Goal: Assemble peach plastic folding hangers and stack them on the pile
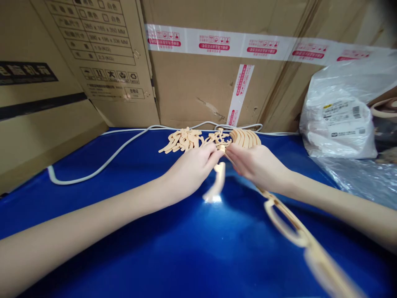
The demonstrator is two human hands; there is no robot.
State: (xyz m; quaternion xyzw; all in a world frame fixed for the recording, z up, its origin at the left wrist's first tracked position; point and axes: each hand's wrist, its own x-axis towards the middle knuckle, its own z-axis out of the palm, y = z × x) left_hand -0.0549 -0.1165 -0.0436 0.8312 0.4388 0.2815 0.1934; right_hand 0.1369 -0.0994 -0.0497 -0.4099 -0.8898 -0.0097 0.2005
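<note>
My right hand [259,167] is closed on a long, narrow plywood cut-out strip [324,265] with open slots. The strip slants down to the lower right, its near end blurred. My left hand [187,171] is closed too, thumb and forefinger pinching at a bit of pale wood [222,148] between the two hands. Whether that bit belongs to the strip I cannot tell. Just below the fingertips is a small curved wooden piece [218,182], smeared by motion and apart from the table surface or touching it, I cannot tell which.
Beyond my hands lie a pile of loose wooden pieces [186,140] and a row of curved wooden pieces [247,138] on the blue table [186,248]. A white cable [114,159] runs along the back and left. Cardboard boxes [192,87] wall the rear; a plastic bag [338,124] stands right.
</note>
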